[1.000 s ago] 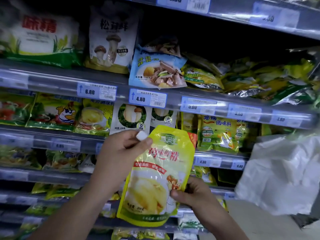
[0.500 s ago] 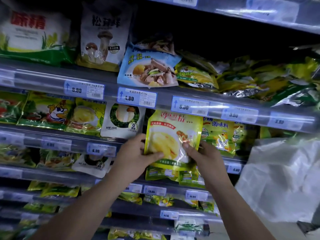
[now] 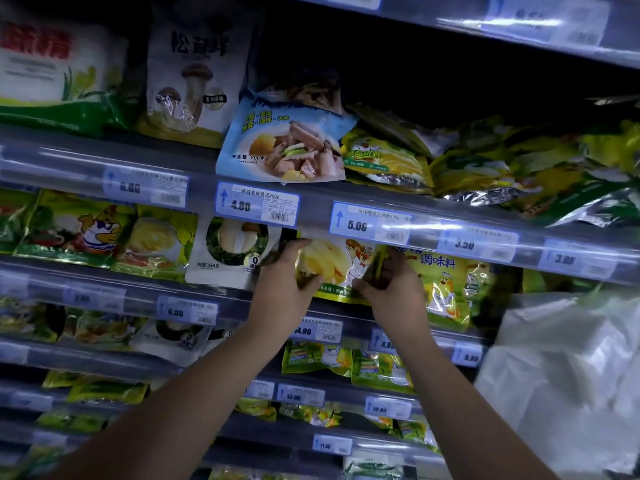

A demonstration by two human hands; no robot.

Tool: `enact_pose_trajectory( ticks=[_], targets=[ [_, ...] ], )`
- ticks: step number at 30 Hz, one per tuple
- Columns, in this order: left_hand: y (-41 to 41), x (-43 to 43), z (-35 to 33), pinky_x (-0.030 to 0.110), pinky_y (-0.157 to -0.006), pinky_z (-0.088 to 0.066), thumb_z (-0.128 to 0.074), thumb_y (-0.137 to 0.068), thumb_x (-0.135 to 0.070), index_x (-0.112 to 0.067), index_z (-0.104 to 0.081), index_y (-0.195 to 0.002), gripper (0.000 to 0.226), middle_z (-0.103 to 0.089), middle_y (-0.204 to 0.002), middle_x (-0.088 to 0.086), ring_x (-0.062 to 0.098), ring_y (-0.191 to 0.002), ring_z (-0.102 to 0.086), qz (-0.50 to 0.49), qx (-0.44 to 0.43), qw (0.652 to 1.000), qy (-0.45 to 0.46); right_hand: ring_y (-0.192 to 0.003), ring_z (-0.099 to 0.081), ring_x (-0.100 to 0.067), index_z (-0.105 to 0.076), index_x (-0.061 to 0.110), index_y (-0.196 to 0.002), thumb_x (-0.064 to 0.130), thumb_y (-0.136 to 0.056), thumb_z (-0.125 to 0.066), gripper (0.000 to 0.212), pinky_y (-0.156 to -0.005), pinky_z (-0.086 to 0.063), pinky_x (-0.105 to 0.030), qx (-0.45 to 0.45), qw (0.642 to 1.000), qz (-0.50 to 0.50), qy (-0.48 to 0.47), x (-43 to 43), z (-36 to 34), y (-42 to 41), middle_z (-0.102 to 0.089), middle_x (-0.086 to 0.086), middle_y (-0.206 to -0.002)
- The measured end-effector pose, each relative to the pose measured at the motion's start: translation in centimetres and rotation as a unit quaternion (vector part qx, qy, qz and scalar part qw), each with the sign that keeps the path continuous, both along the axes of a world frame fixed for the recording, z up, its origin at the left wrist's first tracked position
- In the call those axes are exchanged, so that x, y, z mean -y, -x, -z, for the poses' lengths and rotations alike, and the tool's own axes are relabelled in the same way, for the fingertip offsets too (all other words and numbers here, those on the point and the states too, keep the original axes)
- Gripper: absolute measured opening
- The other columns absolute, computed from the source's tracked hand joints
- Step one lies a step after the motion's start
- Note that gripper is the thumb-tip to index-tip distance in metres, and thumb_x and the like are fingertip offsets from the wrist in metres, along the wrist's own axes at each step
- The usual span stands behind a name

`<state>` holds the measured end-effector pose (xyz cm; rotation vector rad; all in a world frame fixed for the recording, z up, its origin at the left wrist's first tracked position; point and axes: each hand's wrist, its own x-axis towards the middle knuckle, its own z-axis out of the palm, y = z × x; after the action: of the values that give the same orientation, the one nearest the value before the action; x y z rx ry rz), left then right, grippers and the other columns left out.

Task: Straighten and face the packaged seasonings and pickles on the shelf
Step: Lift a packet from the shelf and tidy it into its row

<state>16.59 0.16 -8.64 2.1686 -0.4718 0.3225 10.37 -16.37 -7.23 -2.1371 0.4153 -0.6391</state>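
Note:
A yellow seasoning pouch (image 3: 334, 268) with a cartoon chef stands upright on the second shelf, its top hidden behind the 5.00 price rail (image 3: 370, 225). My left hand (image 3: 284, 289) grips its left edge and my right hand (image 3: 389, 287) grips its right edge. A white mushroom pouch (image 3: 228, 251) stands just to its left. A yellow chicken seasoning bag (image 3: 446, 289) stands to its right, partly behind my right hand.
On the shelf above, a blue soup pouch (image 3: 284, 143) leans over the rail, and several yellow-green bags (image 3: 502, 164) lie in a loose heap to its right. A white plastic bag (image 3: 568, 375) hangs at the right. Lower shelves (image 3: 104, 299) carry more packets.
The yellow pouch went from in front of the shelves up and back into the second shelf. Both hands followed it, now gripping its two sides. The view moved closer.

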Motion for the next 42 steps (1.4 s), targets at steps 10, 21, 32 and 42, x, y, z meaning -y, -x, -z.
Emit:
enact_pose_trajectory(
  ticks=[10,21,32,42],
  targets=[
    [0.7,-1.1,0.9,0.034,-0.104,-0.046,-0.075,-0.085,-0.03,-0.027,-0.052,-0.142,0.061,-0.063,-0.133,0.0,0.021,-0.122,-0.058,0.035,0.03,0.999,-0.021,-0.09,-0.05,-0.016,-0.06,0.011,-0.118,0.017,-0.078,-0.084,0.047,-0.078,-0.041,-0.025,0.032,0.993,0.078,0.087,-0.8,0.5,0.6,-0.051,-0.003,-0.118],
    [-2.2,-12.7,0.6,0.039,-0.078,-0.053,-0.065,-0.093,-0.022,-0.022,-0.056,-0.132,0.039,-0.054,-0.126,0.005,0.019,-0.093,-0.062,-0.105,0.003,0.992,0.067,-0.093,-0.065,-0.015,-0.057,0.014,-0.123,0.027,-0.083,-0.08,0.048,-0.072,-0.048,-0.018,0.002,0.993,-0.112,-0.026,-10.6,-0.7,-3.7,-0.066,0.002,-0.107],
    [-4.2,-15.9,-0.2,0.044,-0.086,-0.057,-0.069,-0.091,-0.027,-0.018,-0.054,-0.136,0.048,-0.057,-0.119,0.005,0.018,-0.095,-0.064,-0.038,-0.032,0.998,0.045,-0.057,-0.062,-0.006,-0.058,0.027,-0.075,0.022,-0.081,-0.084,0.027,-0.046,-0.041,-0.009,0.007,0.977,-0.075,-0.201,-14.8,0.2,-7.1,-0.065,0.018,-0.055],
    [-2.1,-17.0,-1.8,0.042,-0.096,-0.055,-0.079,-0.082,-0.032,-0.026,-0.069,-0.11,0.03,-0.077,-0.105,-0.009,0.01,-0.102,-0.071,0.127,-0.203,0.943,0.232,-0.079,-0.07,-0.019,-0.071,0.01,-0.094,0.019,-0.084,-0.078,0.016,-0.067,-0.052,-0.03,0.012,0.929,-0.145,-0.339,-15.0,-0.6,-1.8,-0.073,0.0,-0.081]
  ],
)
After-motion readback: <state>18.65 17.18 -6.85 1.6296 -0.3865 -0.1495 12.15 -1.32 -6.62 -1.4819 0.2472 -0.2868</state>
